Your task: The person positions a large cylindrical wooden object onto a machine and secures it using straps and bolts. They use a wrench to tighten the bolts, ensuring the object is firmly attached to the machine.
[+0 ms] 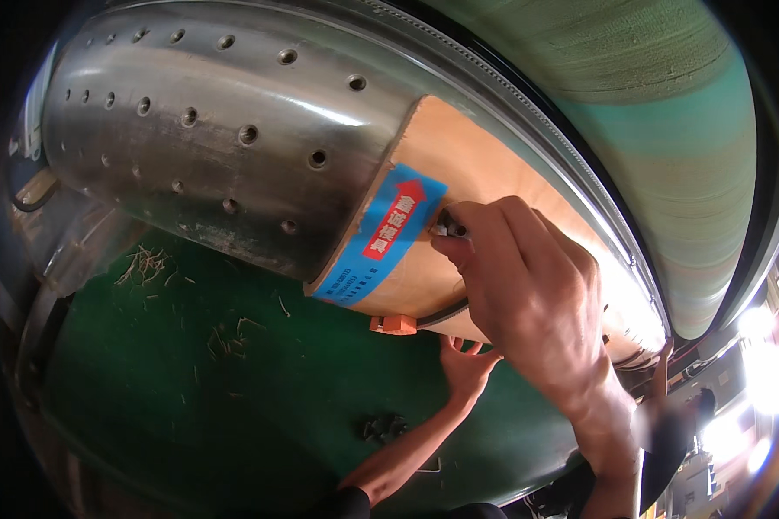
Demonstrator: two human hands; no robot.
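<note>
A tan curved wooden board point(446, 147) lies against a large steel cylinder point(260, 95) with rows of holes. On the board is a blue label point(368, 251) with a red arrow. My right hand point(537, 294) pinches a small metal bolt-like piece point(448, 227) at the board's face, just right of the label; its lower end is hidden by the fingers. Below, my left hand point(469, 368) reaches up to the board's lower edge with fingers apart, the fingertips partly hidden there. Orange blocks point(395, 324) stick out from that edge, left of my left hand.
Under the cylinder spreads a green surface point(234, 381) with scattered thin offcuts point(145, 264). Several small dark pieces point(384, 427) and a thin L-shaped rod point(433, 465) lie near my left forearm. A green roller point(658, 156) runs along the upper right. Another person point(671, 432) is at far right.
</note>
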